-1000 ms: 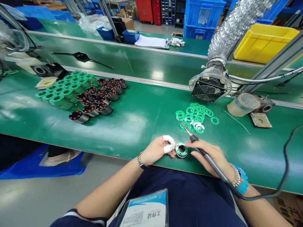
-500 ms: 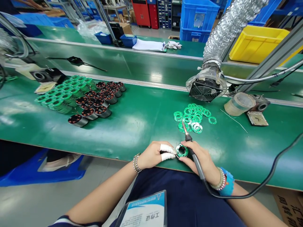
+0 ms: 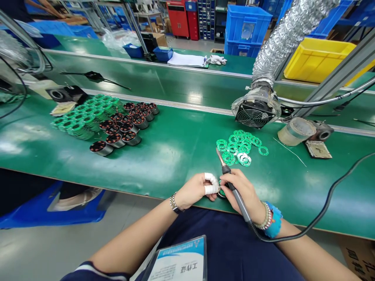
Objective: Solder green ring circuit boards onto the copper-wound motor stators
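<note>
My left hand (image 3: 197,189), with white tape on two fingers, is closed at the left edge of a small round motor core with a green ring board (image 3: 223,192). Much of that piece is hidden by my fingers. In my right hand (image 3: 247,192) is a soldering iron (image 3: 240,203), its tip pointing up and away from me over the bench. My right thumb and fingertips also reach the round piece, close to my left fingertips. Beyond my hands lie loose green ring boards (image 3: 229,158) in a heap.
Copper-wound motor cores (image 3: 115,140) stand in rows at left, beside stacked green ring boards (image 3: 79,129). A fan with a foil duct (image 3: 252,114) hangs behind the loose boards. Right of it are a round tub (image 3: 295,132) and a solder wire (image 3: 290,151). The iron's cable (image 3: 331,199) crosses my right forearm.
My right fingers have moved over the round piece and now cover more of it. The soldering iron's tip has shifted left. My left fingers have curled more, and the camera view has shifted slightly.
</note>
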`<state>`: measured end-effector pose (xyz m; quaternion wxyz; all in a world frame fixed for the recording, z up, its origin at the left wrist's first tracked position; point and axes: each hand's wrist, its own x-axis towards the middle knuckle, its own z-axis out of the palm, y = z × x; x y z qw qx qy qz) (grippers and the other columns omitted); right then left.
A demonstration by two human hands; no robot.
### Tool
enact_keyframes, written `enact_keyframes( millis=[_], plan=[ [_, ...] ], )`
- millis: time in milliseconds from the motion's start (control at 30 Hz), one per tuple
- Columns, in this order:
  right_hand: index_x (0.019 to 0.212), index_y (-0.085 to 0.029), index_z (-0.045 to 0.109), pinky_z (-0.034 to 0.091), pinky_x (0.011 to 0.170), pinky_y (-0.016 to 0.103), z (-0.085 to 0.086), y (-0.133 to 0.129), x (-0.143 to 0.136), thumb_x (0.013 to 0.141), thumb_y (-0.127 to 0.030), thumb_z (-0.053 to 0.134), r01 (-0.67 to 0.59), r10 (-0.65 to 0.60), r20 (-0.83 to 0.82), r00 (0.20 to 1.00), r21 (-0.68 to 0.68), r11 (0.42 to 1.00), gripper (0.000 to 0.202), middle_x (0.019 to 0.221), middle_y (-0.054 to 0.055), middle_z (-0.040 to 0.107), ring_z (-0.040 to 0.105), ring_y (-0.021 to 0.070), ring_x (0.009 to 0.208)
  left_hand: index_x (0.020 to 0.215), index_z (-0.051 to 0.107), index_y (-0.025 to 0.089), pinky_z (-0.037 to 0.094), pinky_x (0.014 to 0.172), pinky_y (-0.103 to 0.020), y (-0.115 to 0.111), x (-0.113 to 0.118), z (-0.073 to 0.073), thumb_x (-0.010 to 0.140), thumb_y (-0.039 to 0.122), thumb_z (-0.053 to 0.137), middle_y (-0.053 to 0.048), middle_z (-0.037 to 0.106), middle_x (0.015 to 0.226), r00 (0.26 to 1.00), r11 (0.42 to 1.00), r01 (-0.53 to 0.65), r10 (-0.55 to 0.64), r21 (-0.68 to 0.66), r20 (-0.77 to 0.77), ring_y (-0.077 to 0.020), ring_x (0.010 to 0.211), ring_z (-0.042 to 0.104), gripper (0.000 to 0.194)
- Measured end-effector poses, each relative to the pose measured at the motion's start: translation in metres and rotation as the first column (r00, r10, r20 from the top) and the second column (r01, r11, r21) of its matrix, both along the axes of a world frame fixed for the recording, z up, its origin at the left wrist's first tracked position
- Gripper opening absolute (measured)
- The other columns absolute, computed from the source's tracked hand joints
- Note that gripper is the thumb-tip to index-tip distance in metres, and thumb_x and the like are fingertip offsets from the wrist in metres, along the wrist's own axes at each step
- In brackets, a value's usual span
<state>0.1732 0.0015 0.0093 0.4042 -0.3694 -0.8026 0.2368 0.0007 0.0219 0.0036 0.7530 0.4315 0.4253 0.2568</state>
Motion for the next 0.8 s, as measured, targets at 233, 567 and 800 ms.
enact_keyframes(
  millis=[233,567,800],
  plan=[
    [0.105,-0.02,0.051,0.048,0.07,0.034,0.0,-0.002,-0.006,0.084,-0.01,0.046,0.042,-0.042,0.005,0.999,-0.03,0.999,0.024,0.083,0.006,0.056,0.051,0.0198,0.081,0.071,0.057,0.012,0.05,0.062,-0.025,-0.004,-0.002,-0.005,0.064,0.036,0.073,-0.001,0.062,0.06,0.997,0.998,-0.037,0.04,-0.045,0.059,-0.0118,0.058,0.061,0.03],
    [0.099,-0.019,0.061,0.046,0.059,0.028,0.022,-0.02,0.029,0.084,-0.012,0.053,0.112,-0.121,-0.108,0.987,-0.093,0.989,0.019,0.073,0.003,0.058,0.055,0.0155,0.067,0.068,0.056,0.011,0.051,0.063,-0.026,-0.001,-0.004,-0.006,0.065,0.032,0.073,-0.004,0.065,0.061,0.997,0.993,-0.03,0.037,-0.111,0.061,-0.0134,0.058,0.063,0.027],
    [0.099,-0.017,0.065,0.046,0.059,0.031,0.031,-0.026,0.041,0.08,-0.007,0.054,-0.001,-0.026,-0.165,0.986,-0.163,0.987,0.024,0.074,0.005,0.062,0.055,0.016,0.066,0.068,0.056,0.011,0.05,0.063,-0.026,-0.001,-0.005,-0.007,0.067,0.033,0.071,-0.005,0.065,0.062,0.999,0.997,-0.008,0.011,-0.081,0.039,-0.0131,0.058,0.063,0.026]
  ],
)
